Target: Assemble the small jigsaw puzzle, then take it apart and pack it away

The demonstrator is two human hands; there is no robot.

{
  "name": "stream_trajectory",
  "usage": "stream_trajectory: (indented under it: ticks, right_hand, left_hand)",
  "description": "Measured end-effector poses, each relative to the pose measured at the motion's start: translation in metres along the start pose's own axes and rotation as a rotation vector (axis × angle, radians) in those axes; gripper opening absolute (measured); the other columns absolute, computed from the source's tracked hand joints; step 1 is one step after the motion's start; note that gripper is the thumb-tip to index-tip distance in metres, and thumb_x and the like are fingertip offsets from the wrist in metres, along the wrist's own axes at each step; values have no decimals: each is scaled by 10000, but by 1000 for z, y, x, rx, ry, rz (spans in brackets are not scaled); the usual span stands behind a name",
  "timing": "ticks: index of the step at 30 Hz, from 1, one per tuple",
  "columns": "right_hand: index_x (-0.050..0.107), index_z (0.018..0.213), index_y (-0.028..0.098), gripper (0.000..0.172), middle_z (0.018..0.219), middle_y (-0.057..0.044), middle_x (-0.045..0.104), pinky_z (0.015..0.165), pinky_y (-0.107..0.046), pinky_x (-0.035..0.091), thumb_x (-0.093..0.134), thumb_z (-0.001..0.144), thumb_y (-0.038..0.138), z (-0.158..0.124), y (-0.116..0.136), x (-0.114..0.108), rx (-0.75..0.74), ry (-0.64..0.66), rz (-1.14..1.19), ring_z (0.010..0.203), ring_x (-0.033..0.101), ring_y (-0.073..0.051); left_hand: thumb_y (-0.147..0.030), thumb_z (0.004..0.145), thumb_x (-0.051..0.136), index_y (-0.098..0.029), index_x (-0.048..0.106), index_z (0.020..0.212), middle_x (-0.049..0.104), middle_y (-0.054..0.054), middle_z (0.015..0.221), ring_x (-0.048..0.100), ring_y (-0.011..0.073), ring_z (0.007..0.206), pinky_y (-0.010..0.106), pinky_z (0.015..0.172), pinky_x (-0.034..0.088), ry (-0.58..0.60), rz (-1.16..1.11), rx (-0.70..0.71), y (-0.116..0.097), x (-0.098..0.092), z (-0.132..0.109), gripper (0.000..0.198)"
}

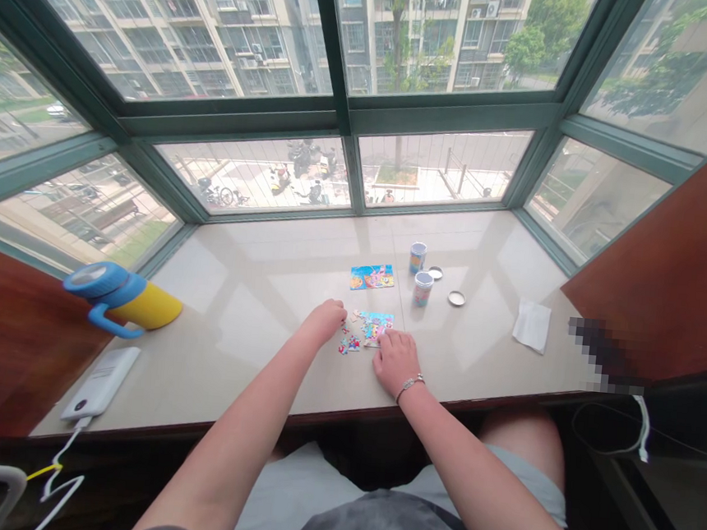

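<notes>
A partly assembled jigsaw puzzle (379, 320) lies on the windowsill counter in front of me, its picture colourful with a blue top. Loose puzzle pieces (350, 345) are scattered along its left side. My left hand (324, 322) is at the left edge of these pieces, fingers curled together in a pinch; whatever is between the fingertips is too small to make out. Over the puzzle's lower right corner rests my right hand (398, 361), its fingers extended and touching the pieces. Just beyond, a finished rectangular picture (372, 277) lies flat.
Two small printed tins (417, 258) stand open behind the puzzle, with round metal lids (456, 299) beside them. A white tissue (532, 326) lies to the right. At left are a yellow and blue bottle (145, 304) and a white power bank (101, 383) with a cable. Windows enclose the counter.
</notes>
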State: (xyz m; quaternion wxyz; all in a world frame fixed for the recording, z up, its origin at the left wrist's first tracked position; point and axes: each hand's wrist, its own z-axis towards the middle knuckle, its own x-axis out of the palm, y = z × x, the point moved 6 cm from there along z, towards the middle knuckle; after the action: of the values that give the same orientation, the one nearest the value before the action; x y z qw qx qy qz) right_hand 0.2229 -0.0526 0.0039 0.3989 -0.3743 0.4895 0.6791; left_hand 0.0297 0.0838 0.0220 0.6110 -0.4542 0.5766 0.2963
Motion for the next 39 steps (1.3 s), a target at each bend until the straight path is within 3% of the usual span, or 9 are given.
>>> stream_trajectory:
  ticks: [6,14,21,32,36,39]
  right_hand:
    - [628,1198,238,280,1351,-122,590,1191,-487,221,551,932,281,0,0,1,4,1,-5,1251,477,-293]
    - [625,1204,242,285,1360,-115,587,1200,-492,212,559,930,283,0,-2,4,2,-8,6,1260,471,-291]
    - [624,1204,236,288,1352,-123,590,1192,-493,220,562,927,287,0,-2,4,-1,-17,8,1243,480,-294]
    - [627,1194,233,279,1343,-125,591,1189,-495,224,564,928,290,1,-3,5,-4,-15,3,1243,480,-292]
    - [627,1189,236,272,1334,-117,597,1191,-491,224,562,930,287,1,-2,3,-1,-19,12,1241,481,-288]
    - [626,1189,237,270,1337,-115,594,1190,-489,227,562,931,289,1,-1,1,0,-15,9,1241,480,-287]
  left_hand:
    - [-138,927,534,-182,715,871,655,133,914,598,267,967,346,827,448,-33,118,29,-5,1,0,194]
    - [-103,917,530,-182,731,802,679,119,886,599,241,961,325,852,451,0,175,39,3,5,0,245]
    - [-242,945,593,-262,735,1186,683,87,1141,591,237,1101,322,967,453,-40,95,134,-11,5,9,280]
    - [-286,867,691,-243,783,929,688,69,1040,640,217,1026,297,925,485,40,-37,78,-4,13,30,118]
    - [-295,943,579,-233,787,967,720,73,1039,658,205,1006,291,936,481,13,-84,84,-1,6,27,219]
    - [-325,971,523,-222,776,971,741,76,1066,667,207,1011,290,920,471,-6,-122,2,10,0,21,273]
